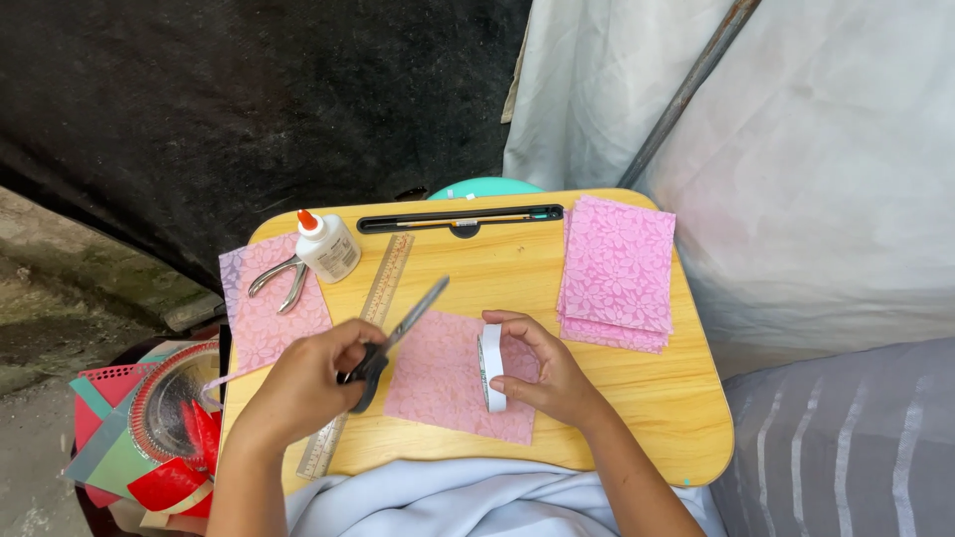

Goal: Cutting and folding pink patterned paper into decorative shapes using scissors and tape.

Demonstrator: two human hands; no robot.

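My left hand (303, 383) grips black-handled scissors (403, 323), blades closed and pointing up and to the right over a small wooden lap table (657, 398). My right hand (547, 373) holds a white roll of tape (491, 366) upright on its edge. The roll stands on a pink patterned sheet (438, 383) lying in the middle of the table. The scissor blades cross above a clear ruler (383, 283) that lies diagonally beside the sheet.
A stack of pink patterned sheets (617, 273) sits at the table's right. At the left lie another pink sheet (264, 323), metal pliers (279, 280) and a white glue bottle (326, 247). A black slot (458, 219) holds pens. Red baskets and a round tin (164, 413) stand left.
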